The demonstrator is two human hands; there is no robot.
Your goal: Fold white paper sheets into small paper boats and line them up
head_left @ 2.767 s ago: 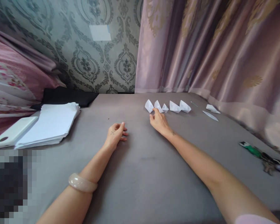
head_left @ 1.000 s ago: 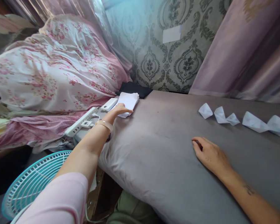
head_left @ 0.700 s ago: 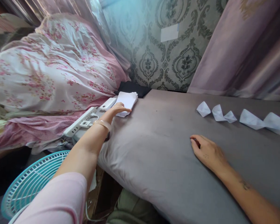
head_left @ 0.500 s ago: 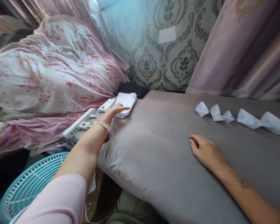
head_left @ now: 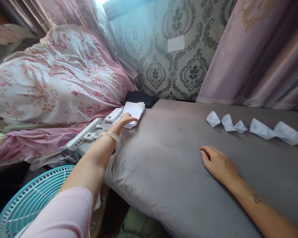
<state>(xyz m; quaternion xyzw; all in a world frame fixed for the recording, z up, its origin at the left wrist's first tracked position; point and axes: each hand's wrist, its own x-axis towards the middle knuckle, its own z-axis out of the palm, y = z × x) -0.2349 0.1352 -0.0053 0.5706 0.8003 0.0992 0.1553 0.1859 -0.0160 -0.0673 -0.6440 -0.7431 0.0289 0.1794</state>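
My left hand (head_left: 128, 119) reaches to a stack of white paper (head_left: 136, 109) at the far left of the grey-covered bed. Its thumb lies over the near edge, and its fingers are mostly hidden behind the hand. A sheet's edge shows just left of the hand, seemingly gripped. On the grey cover rests my right hand (head_left: 220, 163), fingers curled in and thumb close to the index finger, nothing visible in it. Beyond it stands a row of folded white paper pieces (head_left: 262, 128), several in all, boat-like in shape.
Beside the stack are a white power bank (head_left: 113, 115) and a white power strip (head_left: 84, 134) with a plug and cable. A black cloth item (head_left: 141, 99) lies behind the paper. A turquoise fan (head_left: 32, 198) stands at lower left, below floral bedding (head_left: 52, 79).
My left thumb has bent down closer to the paper stack's near edge, and a sheet's edge now shows left of the hand. The view has tilted slightly; my right hand stays in place.
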